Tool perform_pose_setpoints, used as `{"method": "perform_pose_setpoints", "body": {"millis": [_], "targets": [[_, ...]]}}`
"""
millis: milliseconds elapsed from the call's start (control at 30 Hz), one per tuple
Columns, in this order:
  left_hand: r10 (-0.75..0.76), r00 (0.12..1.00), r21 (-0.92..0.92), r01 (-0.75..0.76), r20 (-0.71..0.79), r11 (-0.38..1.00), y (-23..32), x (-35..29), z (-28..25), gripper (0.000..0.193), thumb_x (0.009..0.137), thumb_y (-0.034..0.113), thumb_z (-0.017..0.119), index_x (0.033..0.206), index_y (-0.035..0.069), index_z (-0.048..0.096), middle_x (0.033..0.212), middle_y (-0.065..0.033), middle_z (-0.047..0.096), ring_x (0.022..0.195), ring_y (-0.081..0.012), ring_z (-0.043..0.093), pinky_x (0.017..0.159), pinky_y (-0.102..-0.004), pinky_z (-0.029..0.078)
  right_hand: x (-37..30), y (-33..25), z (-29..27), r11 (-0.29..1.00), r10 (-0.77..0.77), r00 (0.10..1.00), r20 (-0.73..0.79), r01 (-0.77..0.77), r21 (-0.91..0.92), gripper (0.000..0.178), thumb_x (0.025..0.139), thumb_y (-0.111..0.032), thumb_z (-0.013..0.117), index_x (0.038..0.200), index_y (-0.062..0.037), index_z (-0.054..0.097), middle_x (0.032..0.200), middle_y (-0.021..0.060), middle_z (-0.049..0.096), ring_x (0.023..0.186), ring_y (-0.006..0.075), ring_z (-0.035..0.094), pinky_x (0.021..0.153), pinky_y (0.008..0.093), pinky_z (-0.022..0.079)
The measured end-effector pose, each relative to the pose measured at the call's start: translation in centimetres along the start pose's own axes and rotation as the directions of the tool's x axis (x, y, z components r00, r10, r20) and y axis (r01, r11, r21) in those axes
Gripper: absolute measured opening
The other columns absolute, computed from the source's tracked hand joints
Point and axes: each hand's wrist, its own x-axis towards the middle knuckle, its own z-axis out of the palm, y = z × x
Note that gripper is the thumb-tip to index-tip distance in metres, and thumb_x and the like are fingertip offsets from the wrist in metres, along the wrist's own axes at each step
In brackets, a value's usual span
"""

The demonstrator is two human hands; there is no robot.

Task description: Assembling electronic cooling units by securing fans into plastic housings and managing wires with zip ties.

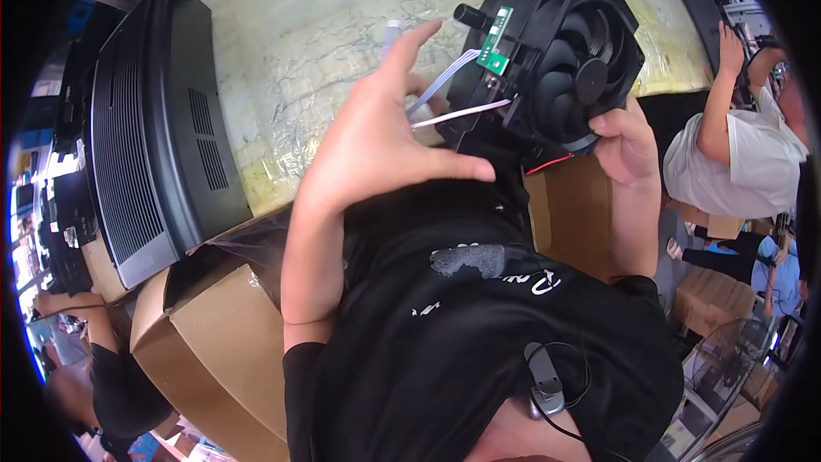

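My right hand (629,144) grips the lower edge of a black fan unit (556,77), thumb in front, and holds it tilted above the table's near edge. The unit has a round black fan with a central hub. A small green circuit board (495,44) is fixed to its left side, next to a black knob (469,15). From the board a flat whitish ribbon cable (446,77) runs toward my left hand (376,133). That hand is open, thumb and fingers spread, left of the unit. A white cable (462,114) crosses near its palm, and a thin red wire (550,164) hangs below the unit.
A large dark slotted housing (162,137) stands at the left of the film-covered table (265,60). Open cardboard boxes (227,334) sit below the near edge. Other people work at both sides, one in a white shirt (735,150) on the right.
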Motion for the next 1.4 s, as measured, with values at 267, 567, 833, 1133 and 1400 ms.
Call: {"method": "perform_pose_setpoints", "body": {"millis": [267, 567, 833, 1133, 1400], "targets": [[-0.027, 0.999, 0.011, 0.027, -0.028, 1.0, 1.1, -3.4, -0.4, 0.047, 0.089, 0.01, 0.069, 0.132, -0.004, 0.056, 0.063, 0.002, 0.053, 0.06, -0.0045, 0.048, 0.058, -0.0201, 0.04, -1.0, 0.6, 2.1, 0.996, 0.078, 0.989, -0.126, -0.083, -0.041, 0.061, 0.077, -0.007, 0.059, 0.135, 0.0053, 0.044, 0.126, 0.0139, 0.059, 0.113, 0.0243, 0.062, 0.1, 0.0381, 0.049], [-0.151, 0.884, -0.329, -0.003, -0.442, 0.944, -2.4, -1.2, 0.8, 0.036, 0.101, 0.005, 0.048, 0.135, -0.002, 0.054, 0.066, 0.0032, 0.053, 0.052, -0.0004, 0.04, 0.048, -0.018, 0.033, 2.3, 6.2, 11.6, 0.848, 0.25, 0.956, -0.153, -0.139, 0.512, 0.035, 0.089, -0.008, 0.062, 0.124, -0.004, 0.056, 0.117, 0.0104, 0.066, 0.107, 0.0233, 0.064, 0.091, 0.0441, 0.053], [-0.04, 0.874, 0.211, 0.161, -0.484, 0.964, -2.1, 2.6, -2.7, 0.054, 0.088, 0.021, 0.072, 0.132, -0.006, 0.054, 0.056, 0.0067, 0.035, 0.052, -0.0037, 0.032, 0.045, -0.0238, 0.026, 4.5, 6.1, 12.9, 0.784, 0.307, 0.941, 0.14, -0.334, 0.523, 0.04, 0.093, -0.005, 0.058, 0.132, -0.0078, 0.048, 0.131, 0.0068, 0.057, 0.116, 0.0185, 0.058, 0.095, 0.0376, 0.049], [-0.043, 0.91, 0.595, 0.305, -0.413, 0.743, 0.2, 2.5, -2.9, 0.062, 0.094, 0.031, 0.064, 0.134, -0.013, 0.047, 0.069, -0.014, 0.049, 0.061, -0.0252, 0.047, 0.06, -0.0367, 0.041, 1.2, -3.1, 1.6, 0.823, 0.43, 0.85, 0.305, -0.229, -0.52, 0.036, 0.092, -0.01, 0.066, 0.125, 0.0038, 0.058, 0.092, 0.0119, 0.072, 0.075, 0.0141, 0.071, 0.067, 0.0244, 0.056], [-0.052, 0.892, 0.481, 0.29, -0.449, 0.827, -1.1, 2.6, -2.9, 0.05, 0.096, 0.027, 0.061, 0.129, -0.01, 0.053, 0.074, -0.0178, 0.055, 0.064, -0.0263, 0.052, 0.062, -0.0353, 0.043, 19.3, -7.0, -6.6, 0.019, -0.488, 0.873, 0.025, 0.04, -0.999, 0.026, 0.087, -0.026, 0.065, 0.096, -0.0018, 0.07, 0.079, 0.0085, 0.062, 0.072, 0.0189, 0.058, 0.063, 0.0297, 0.044]]}}
